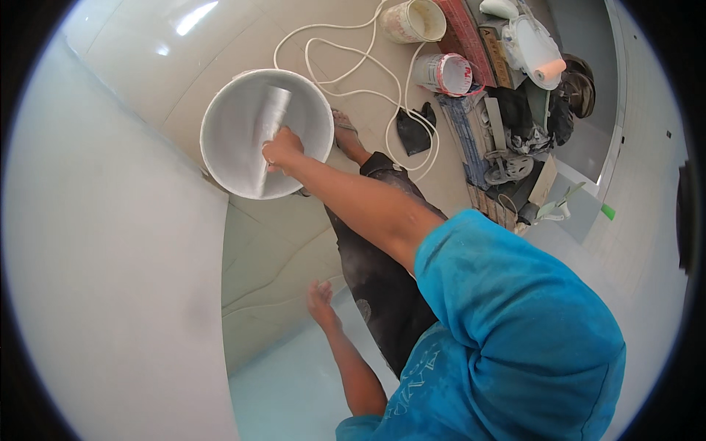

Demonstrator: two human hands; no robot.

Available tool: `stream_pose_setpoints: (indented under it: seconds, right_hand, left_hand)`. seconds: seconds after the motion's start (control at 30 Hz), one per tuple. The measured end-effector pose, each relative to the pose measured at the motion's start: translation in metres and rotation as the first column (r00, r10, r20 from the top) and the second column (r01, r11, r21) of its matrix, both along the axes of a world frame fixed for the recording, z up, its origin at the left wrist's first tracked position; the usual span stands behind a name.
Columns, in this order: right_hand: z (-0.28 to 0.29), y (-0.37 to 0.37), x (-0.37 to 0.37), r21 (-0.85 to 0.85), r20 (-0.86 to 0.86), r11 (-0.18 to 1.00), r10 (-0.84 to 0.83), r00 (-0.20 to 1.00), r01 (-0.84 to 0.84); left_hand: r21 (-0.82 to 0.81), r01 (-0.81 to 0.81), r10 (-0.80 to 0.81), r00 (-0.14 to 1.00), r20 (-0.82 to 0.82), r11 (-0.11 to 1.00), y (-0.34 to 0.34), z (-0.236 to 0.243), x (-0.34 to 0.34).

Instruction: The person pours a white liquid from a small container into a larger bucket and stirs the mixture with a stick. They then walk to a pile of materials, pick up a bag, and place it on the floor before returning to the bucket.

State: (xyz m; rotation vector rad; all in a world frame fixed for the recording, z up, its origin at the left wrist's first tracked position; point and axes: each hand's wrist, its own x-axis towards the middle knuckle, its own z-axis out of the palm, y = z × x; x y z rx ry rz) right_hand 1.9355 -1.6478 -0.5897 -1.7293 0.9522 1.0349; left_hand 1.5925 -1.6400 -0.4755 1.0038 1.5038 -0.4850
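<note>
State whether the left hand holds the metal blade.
No, the right hand grips the metal blade, while the left hand is apart from it.

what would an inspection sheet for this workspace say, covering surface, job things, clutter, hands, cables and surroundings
Surface: pale, glossy tiled floor, with light reflected at upper left.
Job's things: large round bucket, pale inside; broad metal blade held over its mouth. Contents hard to tell.
Clutter: two smaller pails, a roller with an orange sleeve, a black piece of material and mixed items along the right.
Grippers: bare hands; right hand grips the blade, left hand holds nothing visible.
Cables: white cable looped loosely on the floor near a sandalled foot.
Surroundings: large pale panel or wall at left; other people: nothing seen.
</note>
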Motion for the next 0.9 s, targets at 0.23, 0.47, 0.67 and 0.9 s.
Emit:
stream_pose_setpoints:
  seconds: [0.23, 0.47, 0.67, 0.9]
  right_hand:
    - [0.049, 0.029, -0.036, 0.246, -0.309, 0.228, -0.903, 0.299, 0.942]
    - [0.057, 0.053, -0.048, 0.145, -0.325, -0.075, -0.946, -0.024, 0.987]
    - [-0.017, 0.039, -0.044, 0.184, -0.179, 0.204, -0.955, 0.236, 0.962]
    - [-0.050, 0.011, -0.022, 0.023, 0.056, 0.951, -0.310, 0.949, 0.309]
  left_hand:
    - [-0.038, -0.001, 0.005, 0.996, 0.087, 0.999, 0.006, -0.004, -0.002]
    - [-0.001, -0.015, 0.015, 0.993, 0.114, 1.000, 0.010, -0.001, 0.015]
    - [-0.018, 0.013, -0.012, 0.996, 0.086, 1.000, 0.015, -0.003, 0.008]
    - [-0.009, -0.030, 0.030, 0.998, 0.050, 1.000, 0.014, -0.008, -0.009]
